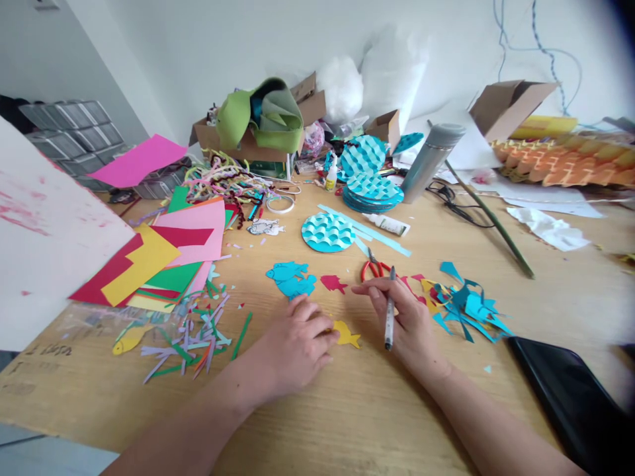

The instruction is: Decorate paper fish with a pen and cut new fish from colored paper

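My left hand rests on the table with its fingers loosely bent and a little apart. Its fingertips touch the yellow paper fish, whose left part they hide. In my right hand is a grey marker pen, lying between thumb and fingers while the index finger stretches left. Just beyond the hands are blue paper fish that overlap, and a small red paper fish. Red-handled scissors lie behind my right hand, partly covered by it.
Blue paper scraps and a black phone lie on the right. Paper strips and coloured sheets spread on the left. Behind are a scaled blue disc, a glue bottle and a steel flask.
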The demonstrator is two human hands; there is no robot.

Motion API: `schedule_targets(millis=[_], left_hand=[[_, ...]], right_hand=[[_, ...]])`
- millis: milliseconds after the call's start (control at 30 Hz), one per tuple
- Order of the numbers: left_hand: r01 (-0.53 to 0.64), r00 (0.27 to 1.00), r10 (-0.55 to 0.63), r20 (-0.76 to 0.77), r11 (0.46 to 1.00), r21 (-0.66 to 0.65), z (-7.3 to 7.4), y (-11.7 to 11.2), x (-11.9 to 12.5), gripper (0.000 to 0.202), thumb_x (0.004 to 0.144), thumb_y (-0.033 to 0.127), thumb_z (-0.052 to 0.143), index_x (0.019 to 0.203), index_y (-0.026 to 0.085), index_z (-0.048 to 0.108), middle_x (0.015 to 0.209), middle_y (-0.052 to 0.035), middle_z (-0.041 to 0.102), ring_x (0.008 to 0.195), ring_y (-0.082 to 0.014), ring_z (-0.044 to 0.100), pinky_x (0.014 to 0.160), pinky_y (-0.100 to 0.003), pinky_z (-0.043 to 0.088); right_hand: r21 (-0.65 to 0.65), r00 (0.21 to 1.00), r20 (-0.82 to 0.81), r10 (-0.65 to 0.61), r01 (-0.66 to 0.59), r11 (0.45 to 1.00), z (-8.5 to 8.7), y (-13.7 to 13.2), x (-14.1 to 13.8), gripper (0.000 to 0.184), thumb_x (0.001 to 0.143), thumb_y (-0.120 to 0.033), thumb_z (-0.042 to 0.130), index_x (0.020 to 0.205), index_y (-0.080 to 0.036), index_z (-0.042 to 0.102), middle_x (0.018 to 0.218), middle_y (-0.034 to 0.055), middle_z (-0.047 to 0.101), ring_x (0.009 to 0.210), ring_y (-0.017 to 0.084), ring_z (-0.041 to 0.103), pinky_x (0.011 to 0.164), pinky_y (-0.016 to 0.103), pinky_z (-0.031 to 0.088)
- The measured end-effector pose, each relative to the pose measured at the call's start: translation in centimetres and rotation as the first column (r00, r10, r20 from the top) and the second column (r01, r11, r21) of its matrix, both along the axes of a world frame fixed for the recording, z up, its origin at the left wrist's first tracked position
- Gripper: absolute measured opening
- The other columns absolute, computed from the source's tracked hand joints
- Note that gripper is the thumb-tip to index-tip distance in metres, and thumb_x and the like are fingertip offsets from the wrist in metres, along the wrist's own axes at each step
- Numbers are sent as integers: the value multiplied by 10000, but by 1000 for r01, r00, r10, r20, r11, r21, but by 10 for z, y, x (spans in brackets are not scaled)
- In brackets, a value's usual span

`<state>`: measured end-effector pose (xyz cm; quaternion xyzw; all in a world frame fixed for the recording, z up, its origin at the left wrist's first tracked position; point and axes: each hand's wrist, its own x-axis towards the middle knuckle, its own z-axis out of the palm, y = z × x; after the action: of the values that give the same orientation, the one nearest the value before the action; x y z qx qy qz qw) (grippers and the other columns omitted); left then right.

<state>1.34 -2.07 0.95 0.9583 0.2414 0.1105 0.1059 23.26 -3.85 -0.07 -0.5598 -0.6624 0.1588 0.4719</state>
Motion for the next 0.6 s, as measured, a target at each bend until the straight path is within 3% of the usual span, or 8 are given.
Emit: schedule_targets(millis=[200,333,467,533,600], left_hand=[[-99,993,101,-68,994,34,-3,2,-2,332,938,266,538,1265,216,578,1248,-51,616,1230,-270,447,1120,-526,265],[-117,990,119,-70,993,23,-4,0,0,346,947,267,511,1288,226,555,1335,-40,564,1300,-281,397,1143,-528,235],[-143,987,144,-63,989,28,-2,-3,2,338,950,266,502,1278,207,558,1249,-61,582,1281,-282,403,1148,-538,231],[-177,983,179,-45,983,42,-1,-4,3,316,956,267,495,1254,200,575,1171,-75,590,1253,-273,419,1143,-539,244],[-213,977,214,-21,976,51,0,-5,4,278,959,263,487,1201,194,605,1115,-85,589,1208,-264,445,1132,-539,265]], right_hand=[[21,997,-69,32,-31,999,4,-9,-1,375,1016,-429,332,1264,-221,522,915,72,717,926,228,657,842,401,491],[-18,978,-135,162,-166,986,4,-15,-1,341,1025,-375,328,1142,-193,591,681,7,626,601,153,626,580,286,502],[-8,939,125,321,-323,947,12,-18,-7,227,1004,-263,388,1052,-175,592,660,13,661,546,141,635,495,248,493],[58,884,304,356,-390,919,16,-19,-10,188,990,-246,419,1057,-177,581,774,53,714,633,165,682,598,291,560],[87,829,423,367,-441,893,17,-18,-13,170,990,-237,431,1072,-189,572,832,59,735,695,178,710,821,389,583]])
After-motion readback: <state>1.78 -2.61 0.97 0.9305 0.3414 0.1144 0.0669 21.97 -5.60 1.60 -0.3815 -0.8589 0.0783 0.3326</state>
